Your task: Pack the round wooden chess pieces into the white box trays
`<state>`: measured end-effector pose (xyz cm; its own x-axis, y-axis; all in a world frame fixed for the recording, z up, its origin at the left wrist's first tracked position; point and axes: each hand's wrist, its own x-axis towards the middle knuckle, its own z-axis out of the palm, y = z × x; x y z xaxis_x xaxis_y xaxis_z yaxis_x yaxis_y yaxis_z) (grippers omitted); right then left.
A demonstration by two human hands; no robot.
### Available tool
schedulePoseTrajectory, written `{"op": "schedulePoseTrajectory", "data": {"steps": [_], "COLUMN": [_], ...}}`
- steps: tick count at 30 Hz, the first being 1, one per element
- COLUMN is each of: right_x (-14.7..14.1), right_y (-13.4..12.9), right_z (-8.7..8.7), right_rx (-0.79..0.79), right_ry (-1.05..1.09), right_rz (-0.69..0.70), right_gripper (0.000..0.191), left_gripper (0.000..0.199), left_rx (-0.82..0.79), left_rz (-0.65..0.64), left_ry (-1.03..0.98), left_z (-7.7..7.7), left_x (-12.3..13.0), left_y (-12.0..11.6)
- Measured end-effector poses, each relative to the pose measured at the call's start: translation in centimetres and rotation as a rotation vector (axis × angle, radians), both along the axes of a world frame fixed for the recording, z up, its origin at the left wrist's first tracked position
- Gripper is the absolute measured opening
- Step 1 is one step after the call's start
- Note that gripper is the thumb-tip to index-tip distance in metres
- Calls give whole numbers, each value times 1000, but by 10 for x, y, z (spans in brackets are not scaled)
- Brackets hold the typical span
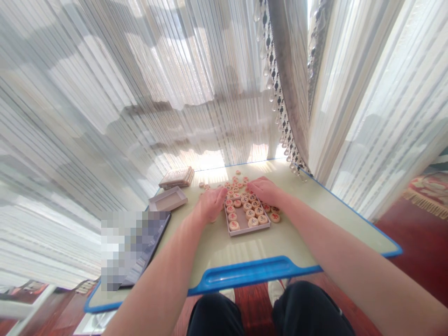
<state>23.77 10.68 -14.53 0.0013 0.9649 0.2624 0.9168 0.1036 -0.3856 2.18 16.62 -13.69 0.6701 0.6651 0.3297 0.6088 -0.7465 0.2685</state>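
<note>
A shallow pale box (241,224) on the table holds round Chinese chess pieces, red-marked ones (232,216) down its left side and black-marked ones (249,214) on the right. Part of its floor shows bare between them. My left hand (212,204) is beside the box's far left corner, fingers curled in; what they hold, if anything, is hidden. By the far right corner my right hand (265,189) has its fingers bent together over the loose pieces, and I cannot make out anything in them. More pieces (235,181) lie scattered beyond the box, and several (275,217) along its right side.
An empty box lid (168,199) lies to the left, with a flat stacked bundle (177,177) behind it. Nearer on that side is a dark-edged tablet or screen (149,249), partly blurred out. The table (343,219) has a blue rim; curtains (210,93) hang right behind it.
</note>
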Motion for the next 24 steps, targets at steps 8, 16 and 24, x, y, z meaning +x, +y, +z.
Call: {"op": "schedulePoseTrajectory", "data": {"steps": [8,16,24], "right_x": [5,4,7], "right_y": [10,10,13], "right_z": [-7,-6,-5], "right_rx": [36,-21,-41], "right_ry": [-31,-66,32], "right_rz": [-111,-175,-248], "right_gripper": [36,28,27], "left_gripper": [48,47,47], "left_rx": [76,76,85], "left_rz": [-25,-59,-54], "left_ry": [40,17,23], "left_z": [9,9,11], "left_x": [3,3,5], "left_y": [-11,-12,-14]}}
